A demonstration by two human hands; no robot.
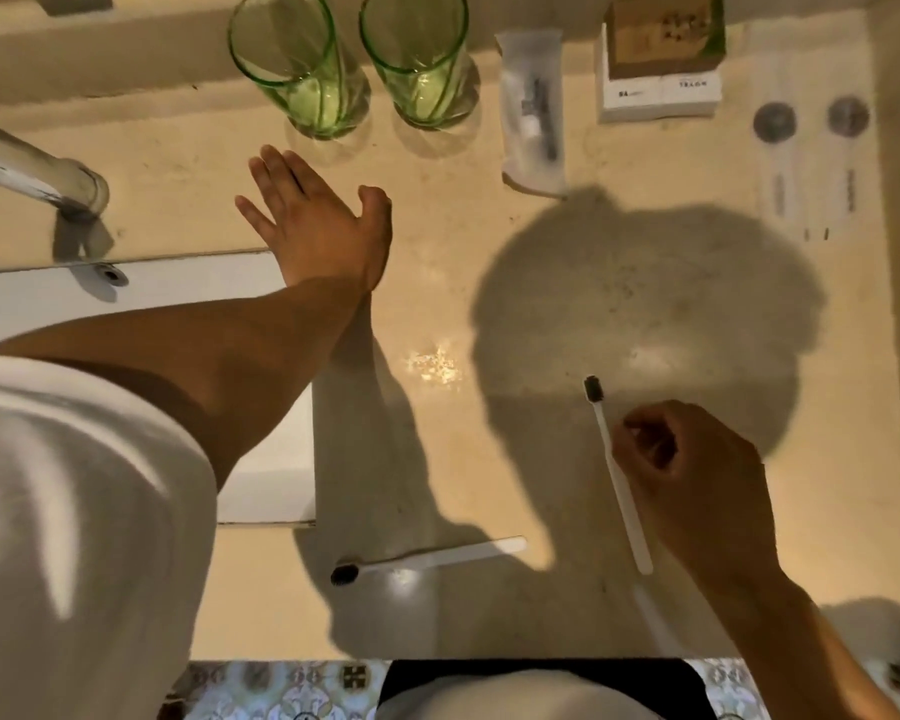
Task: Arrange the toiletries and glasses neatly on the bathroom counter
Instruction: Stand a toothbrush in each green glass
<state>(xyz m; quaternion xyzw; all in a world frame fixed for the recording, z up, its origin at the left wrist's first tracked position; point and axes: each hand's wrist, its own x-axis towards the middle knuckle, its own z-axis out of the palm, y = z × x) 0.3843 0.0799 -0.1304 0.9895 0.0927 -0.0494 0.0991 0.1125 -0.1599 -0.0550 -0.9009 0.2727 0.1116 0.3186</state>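
The right hand was clamped on a white toothbrush, fingers curled round the middle of the handle. Its long axis ran almost front to back, tilted a little, the dark bristle head pointing away from the person and the handle end pointing back toward the worktop's front edge. A second toothbrush lay flat on the worktop near that edge, well left of the held one, its long axis nearly left to right, bristle head to the left. The left hand was spread open, fingers apart, palm down over the worktop just in front of two green glasses that stood upright side by side near the back. Right of the glasses lay a clear packet, its long axis front to back, then a stack of small boxes, then two flat sachets side by side. A tap stood at far left.
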